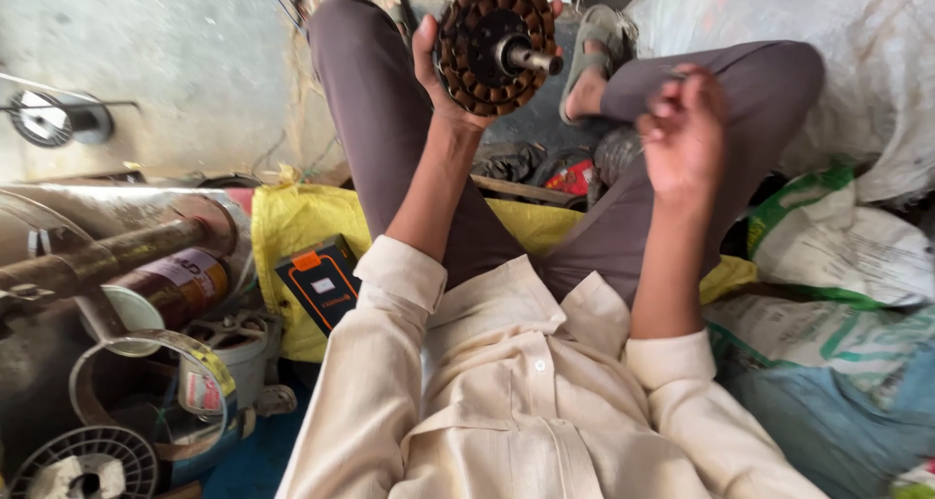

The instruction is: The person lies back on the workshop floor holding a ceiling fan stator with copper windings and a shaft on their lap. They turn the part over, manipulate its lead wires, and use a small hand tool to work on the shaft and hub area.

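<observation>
At the far left a small wire spool (51, 117) lies on the pale concrete floor (175, 61), and below it a long rusty metal shaft (107, 256) runs across a shiny cylinder, with a brown can (185, 285) tucked under its end. Lower still sit a coil of metal strip (146, 382), a grey plastic spool (86, 463) and a whitish tub (243, 348). Just right of these a black and orange box (321, 283) rests on a yellow sack (292, 221) that spreads under the seated person's legs. The person wears a cream shirt (506, 402) and greyish-brown trousers (380, 100). The left hand (438, 66) is raised in front of the knees, its fingers clamped around the rim of a round motor winding core (492, 41), a dark disc ringed with copper-brown coils and with a short steel shaft (531, 59) sticking out of its middle toward the camera; the core is held in the air above the gap between the legs, touching nothing but that hand. Behind it a sandalled foot (596, 56) rests on the ground. The right hand (682, 129) hovers over the right knee, well apart from the core, its fingers pinched together; it is blurred, so I cannot tell whether anything thin is caught between them. Further right lie white and green woven sacks (838, 246), with a blue sack (838, 421) below.
</observation>
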